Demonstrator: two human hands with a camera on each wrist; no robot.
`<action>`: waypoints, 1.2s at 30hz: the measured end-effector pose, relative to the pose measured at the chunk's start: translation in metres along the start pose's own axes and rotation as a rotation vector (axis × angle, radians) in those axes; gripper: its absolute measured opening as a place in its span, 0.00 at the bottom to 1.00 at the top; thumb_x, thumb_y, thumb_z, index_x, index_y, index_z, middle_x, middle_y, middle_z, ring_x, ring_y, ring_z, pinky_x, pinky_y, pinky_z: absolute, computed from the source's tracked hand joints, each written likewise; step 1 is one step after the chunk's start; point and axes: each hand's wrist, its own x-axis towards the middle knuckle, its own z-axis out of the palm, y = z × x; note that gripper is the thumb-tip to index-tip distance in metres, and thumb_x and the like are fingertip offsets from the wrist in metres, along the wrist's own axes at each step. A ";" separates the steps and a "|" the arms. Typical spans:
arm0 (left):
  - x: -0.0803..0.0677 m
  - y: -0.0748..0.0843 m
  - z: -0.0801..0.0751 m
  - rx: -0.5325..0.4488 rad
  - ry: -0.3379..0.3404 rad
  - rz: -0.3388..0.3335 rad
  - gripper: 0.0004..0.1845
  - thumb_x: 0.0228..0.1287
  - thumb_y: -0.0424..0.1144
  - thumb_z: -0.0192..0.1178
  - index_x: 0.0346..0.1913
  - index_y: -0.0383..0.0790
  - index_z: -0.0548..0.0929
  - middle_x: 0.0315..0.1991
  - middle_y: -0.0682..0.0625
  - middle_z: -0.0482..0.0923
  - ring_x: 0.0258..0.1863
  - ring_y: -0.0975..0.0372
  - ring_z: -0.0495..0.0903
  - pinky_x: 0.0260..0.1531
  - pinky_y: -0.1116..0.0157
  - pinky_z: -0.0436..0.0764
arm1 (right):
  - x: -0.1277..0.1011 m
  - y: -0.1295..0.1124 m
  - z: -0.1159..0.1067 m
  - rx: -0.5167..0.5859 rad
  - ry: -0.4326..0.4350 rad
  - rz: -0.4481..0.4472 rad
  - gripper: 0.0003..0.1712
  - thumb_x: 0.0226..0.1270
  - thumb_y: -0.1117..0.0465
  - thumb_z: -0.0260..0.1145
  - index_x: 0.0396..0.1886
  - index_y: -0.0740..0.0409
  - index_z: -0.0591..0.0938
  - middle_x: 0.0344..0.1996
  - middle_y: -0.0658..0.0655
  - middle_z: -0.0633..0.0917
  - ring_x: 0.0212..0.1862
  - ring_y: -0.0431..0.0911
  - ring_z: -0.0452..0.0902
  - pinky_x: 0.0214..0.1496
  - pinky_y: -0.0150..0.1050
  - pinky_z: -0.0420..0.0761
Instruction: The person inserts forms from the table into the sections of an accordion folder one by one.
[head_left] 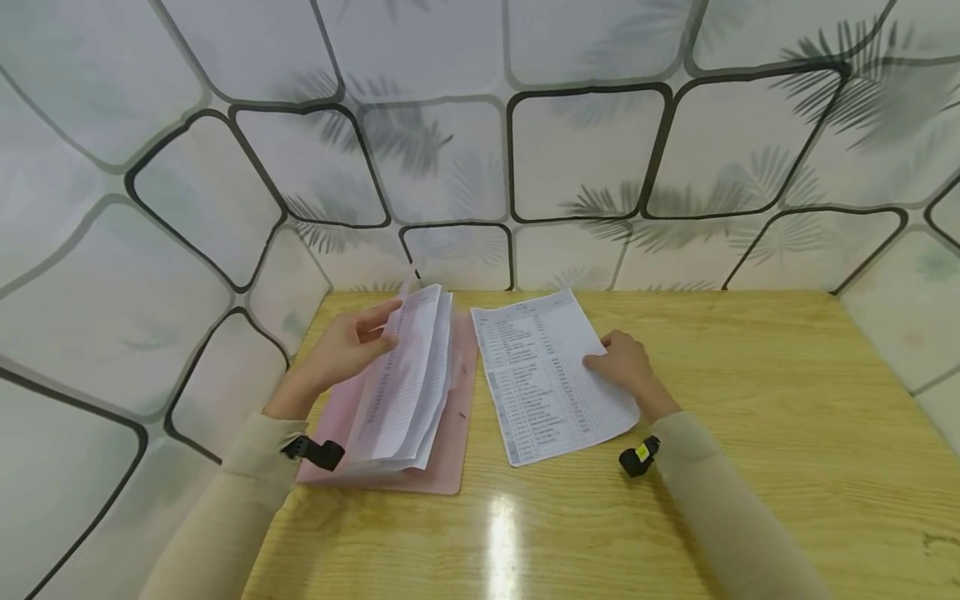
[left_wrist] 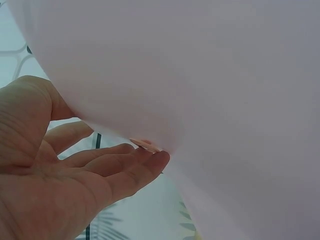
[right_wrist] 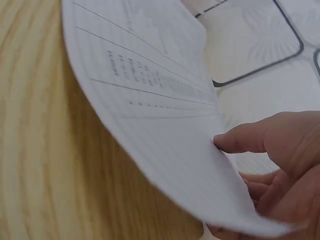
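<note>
Near the bench's left edge, the left hand props up pages in a pink folder, fingers nearly straight. Just right, the right hand pinches a printed sheet's right edge, thumb on top.

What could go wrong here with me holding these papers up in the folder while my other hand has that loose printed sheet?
The left hand props the raised pages with fairly straight fingers, so they may flop shut over the pink folder. The right hand pinches the printed sheet at its edge; in the right wrist view it already bows, so it might crease. The sheet also lies close beside the folder, so falling pages could land on it.
</note>
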 end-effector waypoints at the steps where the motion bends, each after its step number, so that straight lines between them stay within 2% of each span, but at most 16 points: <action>1: 0.000 0.000 0.000 -0.001 0.000 -0.002 0.32 0.73 0.27 0.61 0.77 0.28 0.68 0.79 0.35 0.65 0.71 0.37 0.73 0.67 0.45 0.76 | 0.001 0.002 -0.002 0.027 -0.024 0.005 0.31 0.71 0.57 0.65 0.62 0.80 0.75 0.55 0.77 0.82 0.47 0.60 0.83 0.44 0.46 0.85; 4: 0.001 -0.001 0.000 -0.003 -0.003 -0.002 0.32 0.73 0.27 0.60 0.77 0.28 0.68 0.79 0.35 0.65 0.72 0.36 0.73 0.67 0.45 0.76 | 0.002 0.006 -0.007 0.112 -0.103 0.030 0.28 0.74 0.60 0.61 0.65 0.78 0.77 0.56 0.76 0.83 0.45 0.54 0.84 0.41 0.40 0.85; 6: 0.001 -0.001 0.000 -0.003 -0.004 -0.003 0.32 0.73 0.27 0.60 0.77 0.28 0.68 0.79 0.35 0.65 0.72 0.36 0.72 0.67 0.45 0.76 | 0.003 0.007 -0.010 0.191 -0.154 0.049 0.27 0.74 0.62 0.60 0.65 0.79 0.77 0.48 0.71 0.86 0.39 0.49 0.83 0.37 0.37 0.84; 9: 0.002 -0.002 0.000 -0.001 -0.004 0.000 0.31 0.73 0.27 0.61 0.77 0.28 0.68 0.79 0.35 0.65 0.72 0.35 0.72 0.67 0.44 0.76 | 0.004 0.011 -0.013 0.300 -0.209 0.047 0.27 0.74 0.65 0.60 0.66 0.81 0.75 0.43 0.65 0.88 0.35 0.43 0.82 0.37 0.35 0.84; 11: 0.002 -0.002 0.000 0.001 -0.001 0.002 0.31 0.73 0.27 0.61 0.77 0.28 0.68 0.78 0.35 0.66 0.72 0.36 0.73 0.67 0.44 0.76 | 0.004 0.013 -0.014 0.364 -0.237 0.054 0.28 0.75 0.65 0.60 0.67 0.81 0.74 0.43 0.64 0.88 0.36 0.41 0.82 0.38 0.36 0.85; 14: 0.002 -0.002 0.000 0.008 0.004 0.008 0.31 0.72 0.27 0.61 0.76 0.28 0.69 0.78 0.35 0.66 0.71 0.36 0.73 0.67 0.44 0.76 | 0.004 0.016 -0.017 0.420 -0.270 0.062 0.30 0.78 0.64 0.60 0.71 0.80 0.71 0.51 0.67 0.87 0.40 0.42 0.84 0.42 0.37 0.86; 16: 0.003 -0.001 -0.001 0.012 0.007 0.009 0.31 0.72 0.27 0.61 0.76 0.27 0.69 0.78 0.35 0.66 0.71 0.36 0.73 0.67 0.44 0.76 | 0.003 0.016 -0.019 0.438 -0.284 0.067 0.31 0.79 0.62 0.60 0.72 0.78 0.70 0.51 0.64 0.87 0.41 0.42 0.84 0.43 0.37 0.87; 23: 0.003 -0.001 -0.001 0.004 0.007 0.007 0.31 0.72 0.26 0.61 0.76 0.26 0.69 0.78 0.34 0.66 0.71 0.35 0.73 0.66 0.45 0.76 | 0.001 0.016 -0.023 0.502 -0.317 0.054 0.31 0.79 0.61 0.60 0.73 0.77 0.70 0.36 0.50 0.89 0.36 0.39 0.85 0.40 0.37 0.87; 36: 0.001 0.002 -0.001 0.007 0.005 -0.005 0.31 0.73 0.26 0.60 0.77 0.27 0.68 0.78 0.34 0.65 0.72 0.34 0.72 0.67 0.43 0.75 | -0.003 0.008 -0.022 0.507 -0.324 0.037 0.30 0.80 0.61 0.60 0.73 0.78 0.71 0.36 0.50 0.89 0.35 0.39 0.85 0.38 0.37 0.87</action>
